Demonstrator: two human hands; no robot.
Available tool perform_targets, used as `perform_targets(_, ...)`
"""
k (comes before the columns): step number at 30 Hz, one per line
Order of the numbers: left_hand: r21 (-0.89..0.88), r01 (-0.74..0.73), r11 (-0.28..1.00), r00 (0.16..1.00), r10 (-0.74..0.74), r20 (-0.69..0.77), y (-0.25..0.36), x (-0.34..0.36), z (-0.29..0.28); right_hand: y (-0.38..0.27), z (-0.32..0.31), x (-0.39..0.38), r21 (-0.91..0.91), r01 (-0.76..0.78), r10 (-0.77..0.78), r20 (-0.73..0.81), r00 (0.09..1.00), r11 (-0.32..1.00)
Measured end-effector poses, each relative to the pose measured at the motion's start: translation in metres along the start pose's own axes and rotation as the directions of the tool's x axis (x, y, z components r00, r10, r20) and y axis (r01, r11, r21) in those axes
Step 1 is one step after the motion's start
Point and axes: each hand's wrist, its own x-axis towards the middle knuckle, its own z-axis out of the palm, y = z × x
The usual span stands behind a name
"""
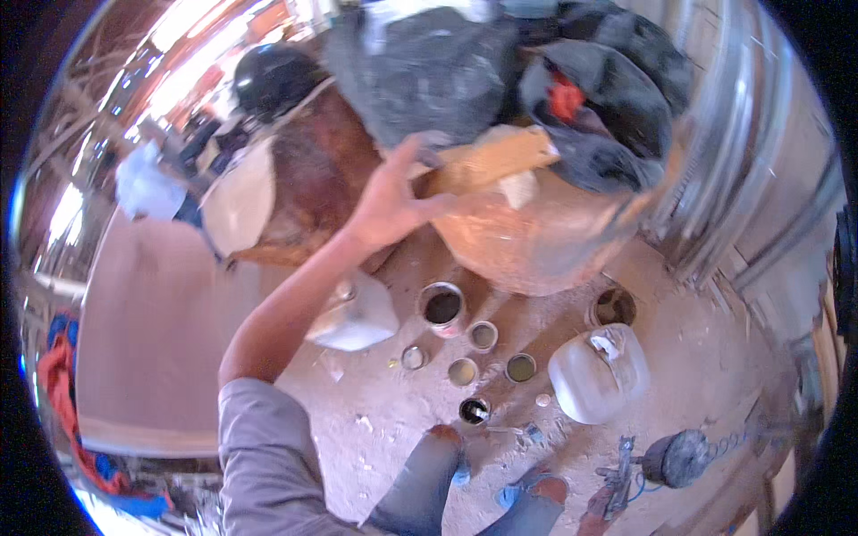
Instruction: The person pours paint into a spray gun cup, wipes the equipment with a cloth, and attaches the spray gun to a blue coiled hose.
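Observation:
My left hand [393,198] is stretched forward, thumb and fingers round the near end of a yellow-brown block [496,163], blurred and perhaps wooden. The block is over a large orange-brown sack [545,237] beside a black bag. Low on the right, my right hand [594,518] grips a spray gun [619,478] with a round dark cup [677,458]; a blue coiled hose [733,442] runs near it. Part of that hand is cut off by the lower edge.
Several open tins, among them a dark-filled can [442,306], stand on the dusty floor between two whitish jugs, one jug [599,373] at right. A brown panel [161,339] lies left. Metal lengths [742,125] lean at right. Black bags [429,71] fill the back.

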Motion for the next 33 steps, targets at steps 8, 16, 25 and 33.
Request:
perform_targets(8,0.084,0.212,0.974,0.975,-0.206,-0.08,0.043,-0.061,-0.097,-0.119,-0.012,-0.051,-0.445,0.153,-0.153,0.038,0.988,0.882)
perform_targets(16,0.238,0.518,0.821,0.844,-0.445,-0.301,-0.048,-0.112,-0.227,-0.144,0.014,-0.06,0.117,-0.006,0.017,-0.096,0.995,0.993)
perform_targets(25,0.288,0.647,0.706,0.753,-0.531,-0.388,-0.237,-0.038,-0.326,-0.197,0.062,-0.045,-0.162,-0.001,-0.042,-0.262,0.964,0.987)
perform_targets(33,0.285,0.647,0.707,0.762,-0.617,-0.198,-0.353,0.008,-0.34,-0.175,0.062,-0.028,0.05,-0.149,0.156,-0.439,0.885,0.988)
